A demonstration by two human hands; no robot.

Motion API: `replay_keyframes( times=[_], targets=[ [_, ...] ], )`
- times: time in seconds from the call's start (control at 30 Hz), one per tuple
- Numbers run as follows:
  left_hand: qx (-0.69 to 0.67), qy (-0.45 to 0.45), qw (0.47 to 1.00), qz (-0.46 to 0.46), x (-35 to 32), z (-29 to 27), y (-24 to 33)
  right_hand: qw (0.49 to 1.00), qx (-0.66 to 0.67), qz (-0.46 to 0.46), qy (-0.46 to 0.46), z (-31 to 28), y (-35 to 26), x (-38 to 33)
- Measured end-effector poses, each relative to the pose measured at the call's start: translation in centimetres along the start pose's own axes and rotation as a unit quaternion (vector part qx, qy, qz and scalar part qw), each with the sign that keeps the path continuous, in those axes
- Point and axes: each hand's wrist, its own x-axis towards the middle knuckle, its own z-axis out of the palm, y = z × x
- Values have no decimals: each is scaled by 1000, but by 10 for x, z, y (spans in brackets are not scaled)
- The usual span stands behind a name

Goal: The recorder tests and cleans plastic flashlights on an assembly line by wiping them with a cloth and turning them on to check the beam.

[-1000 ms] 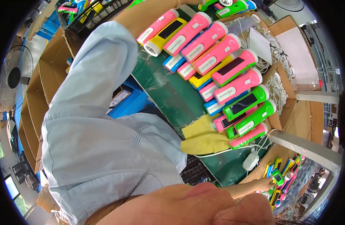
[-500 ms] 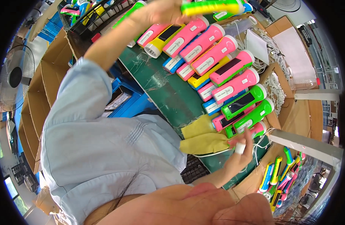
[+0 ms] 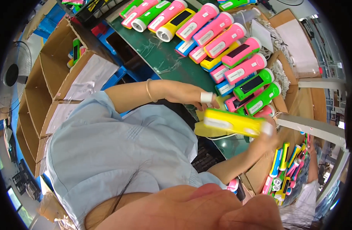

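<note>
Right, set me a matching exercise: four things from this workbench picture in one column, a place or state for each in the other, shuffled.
Things:
1. yellow torch
2. bracelet
3. fan
4. white tape

Places or states:
a. wrapped round a finger of the left hand
b. at the far left edge, beside the cardboard boxes
c. held between both hands, right hand at one end
d. round the left wrist

Pairs: 1-c, 2-d, 3-b, 4-a

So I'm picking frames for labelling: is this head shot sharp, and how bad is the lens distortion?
Head view: mostly sharp, but the right hand and the near end of the yellow flashlight it holds are motion-blurred; the left hand is crisp. The fisheye bends the green table edge and leaves black corners. Lighting is bright and even, with no strong glare.
</note>
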Motion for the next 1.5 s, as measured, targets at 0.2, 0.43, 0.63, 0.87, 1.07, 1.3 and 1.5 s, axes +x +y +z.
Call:
replay_keyframes(
  times=[0.2,0.43,0.63,0.87,1.07,1.3,1.5],
  targets=[
    [51,68,996,19,19,33,11,998,-47,-1,-43,64,-15,-29],
    [-279,89,956,29,44,26,32,978,117,164,-61,62,21,-71],
    [-341,94,935,7,59,16,22,966,142,207,-57,66,16,-83],
    [162,250,932,207,67,8,64,936,253,244,27,43,21,-65],
    [542,458,668,224,83,-24,85,918,331,218,7,46,23,-43],
    [460,490,714,194,88,-25,85,953,258,158,29,59,9,-33],
    [-158,170,970,76,79,-24,54,1000,10,-8,6,76,-13,-21]
  ],
)
